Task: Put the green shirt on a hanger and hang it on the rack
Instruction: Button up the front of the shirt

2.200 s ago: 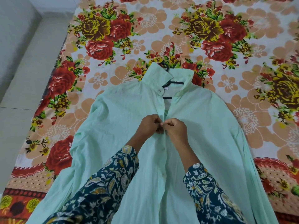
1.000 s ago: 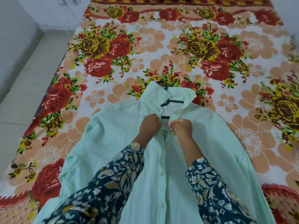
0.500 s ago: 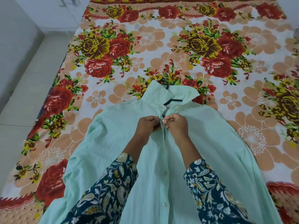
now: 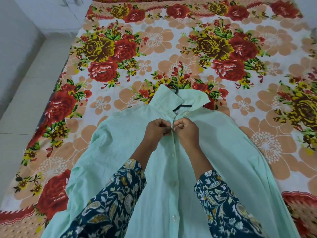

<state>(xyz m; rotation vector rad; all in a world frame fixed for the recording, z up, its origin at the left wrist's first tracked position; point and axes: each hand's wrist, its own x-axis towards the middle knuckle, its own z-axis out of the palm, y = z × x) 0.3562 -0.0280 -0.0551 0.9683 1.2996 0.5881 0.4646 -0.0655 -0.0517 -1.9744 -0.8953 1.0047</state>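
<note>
Fingers [image 4: 165, 130] of both hands are pinching the placket edges together just below the collar [image 4: 169, 98], the left hand [image 4: 157, 130] and right hand [image 4: 186, 131] nearly touching, seemingly fastening a button. They are working higher than two seconds ago and the neck gap is looking narrower, so the shirt [image 4: 120, 145] is getting secured on the hanger [image 4: 185, 105]. It is lying flat on the floral sheet [image 4: 154, 40]. No rack is showing, and no readable label or writing.

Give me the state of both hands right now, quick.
Left hand: closed, pinching the green shirt at its front edge, just below the collar.
Right hand: closed, pinching the opposite front edge.
</note>
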